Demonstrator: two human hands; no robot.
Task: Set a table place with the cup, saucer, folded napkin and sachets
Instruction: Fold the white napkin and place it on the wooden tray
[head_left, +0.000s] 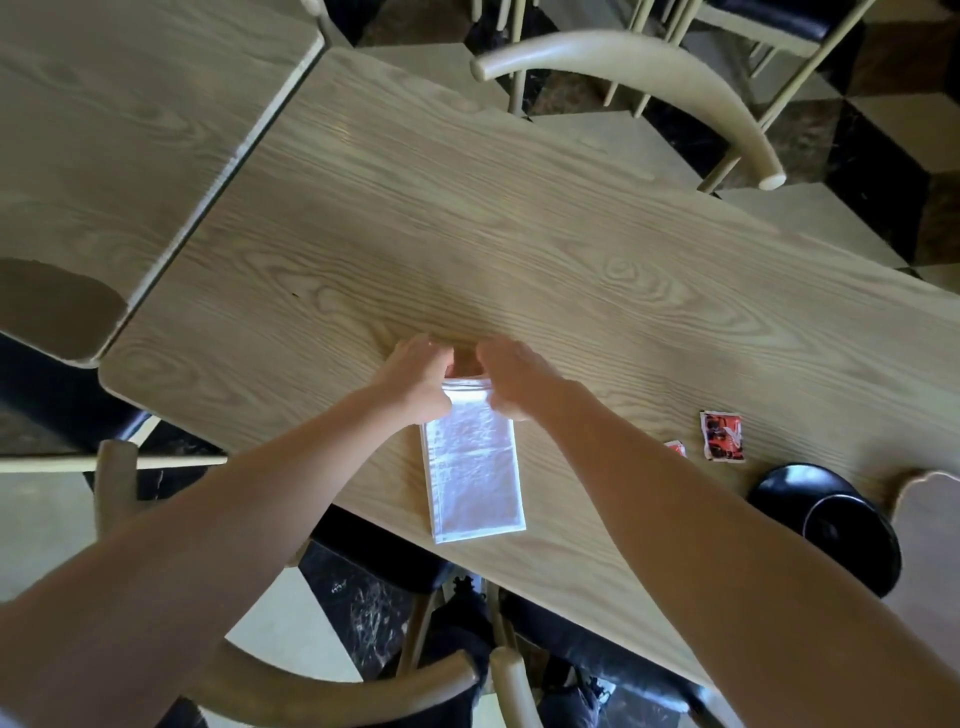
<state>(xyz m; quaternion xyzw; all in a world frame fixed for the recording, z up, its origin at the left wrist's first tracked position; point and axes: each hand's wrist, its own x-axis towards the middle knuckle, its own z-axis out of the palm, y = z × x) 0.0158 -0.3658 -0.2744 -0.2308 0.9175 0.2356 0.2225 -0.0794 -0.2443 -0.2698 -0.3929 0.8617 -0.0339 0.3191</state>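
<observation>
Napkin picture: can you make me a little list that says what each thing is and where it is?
napkin: white, folded long, flat on the table
left hand: on the napkin's far end
right hand: on the same end, beside the left
sachets: big red one and a small one, right of the napkin
saucer: black, at the table's near edge
cup: not seen

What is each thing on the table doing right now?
napkin: white, folded long, flat on the table, far end held.
left hand: gripping the napkin's far end.
right hand: gripping the same end.
large sachet: lying flat, untouched.
small sachet: lying partly hidden by the right arm.
saucer: black, on the table edge, no cup visible.
</observation>
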